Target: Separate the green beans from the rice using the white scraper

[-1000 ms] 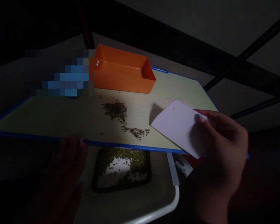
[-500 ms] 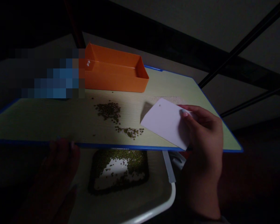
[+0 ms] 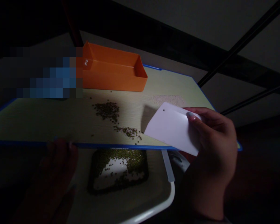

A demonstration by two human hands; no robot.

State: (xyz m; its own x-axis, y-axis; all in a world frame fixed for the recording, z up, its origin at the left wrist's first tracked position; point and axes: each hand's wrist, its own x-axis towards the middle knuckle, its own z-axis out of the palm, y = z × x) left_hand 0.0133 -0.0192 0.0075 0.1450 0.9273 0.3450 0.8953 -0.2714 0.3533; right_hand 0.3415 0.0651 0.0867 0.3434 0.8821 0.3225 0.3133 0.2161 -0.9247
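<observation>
My right hand (image 3: 216, 140) pinches a thin white plastic scraper (image 3: 170, 126) with a small hole in one corner, thumb on top. The scraper is tilted over the board's front right. Just left of its lower corner lies a thin spread of green mung beans (image 3: 130, 132); a darker pile of beans (image 3: 106, 110) sits farther back. Dim in shadow, my left hand (image 3: 58, 165) rests at the board's blue front edge, fingers stretched and holding nothing. Below, a white bin (image 3: 162, 199) holds many green beans (image 3: 136, 158) around a bare patch of its bottom.
An orange rectangular box (image 3: 114, 79) stands at the back of the pale, blue-edged board (image 3: 177, 76). Behind the scraper lies a patch of pale fine grains (image 3: 169, 99). A blurred-out patch covers the left rear. Dark panels with bars stand behind.
My right hand and the scraper have moved a little right and toward me, and the scraper's tilt differs. The near beans look slightly shifted. My left hand stays at the edge.
</observation>
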